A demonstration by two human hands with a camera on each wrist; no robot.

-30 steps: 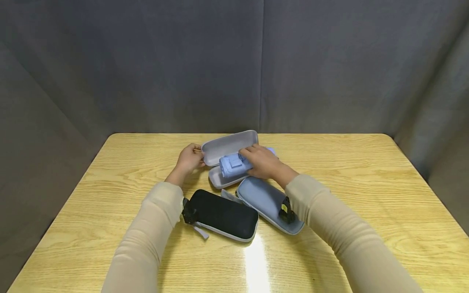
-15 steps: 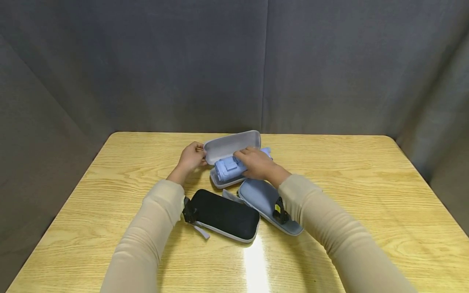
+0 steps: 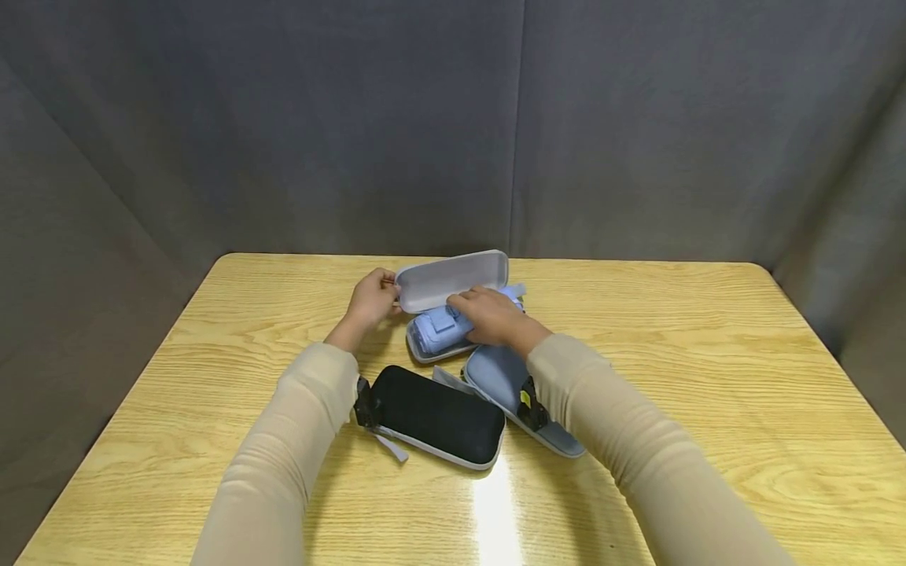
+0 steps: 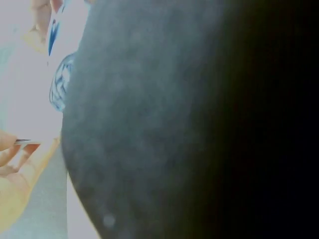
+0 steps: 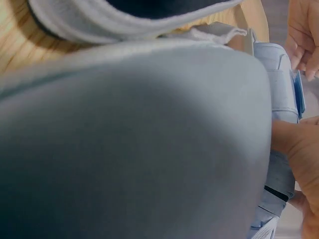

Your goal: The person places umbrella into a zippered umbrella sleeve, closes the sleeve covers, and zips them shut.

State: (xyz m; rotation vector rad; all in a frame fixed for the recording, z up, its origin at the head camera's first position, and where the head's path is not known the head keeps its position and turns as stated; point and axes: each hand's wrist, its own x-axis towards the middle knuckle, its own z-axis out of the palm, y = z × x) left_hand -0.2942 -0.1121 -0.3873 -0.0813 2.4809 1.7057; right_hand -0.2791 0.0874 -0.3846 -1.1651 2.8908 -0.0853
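Note:
A grey hard-shell zip case (image 3: 453, 281) lies open at the back of the table, its lid tilted up behind its lower half. My left hand (image 3: 371, 300) pinches the left end of the lid's rim between thumb and fingers. My right hand (image 3: 490, 316) grips a rolled light-blue folding umbrella (image 3: 435, 329) across its middle. The umbrella (image 5: 281, 84) lies in the lower half at the left, while its right end sticks out past the case. In the left wrist view a blurred dark shape hides most of the scene.
A closed black case (image 3: 439, 417) with a grey strap (image 3: 391, 447) lies in front, near the left wrist. Beside it, partly under the right forearm, is a closed blue-grey case (image 3: 495, 377). A dark curtain (image 3: 354, 134) hangs behind the wooden table (image 3: 672, 338).
My right hand has moved left and slightly down with the umbrella, lowering its left end into the case. The left hand stays at the lid's end.

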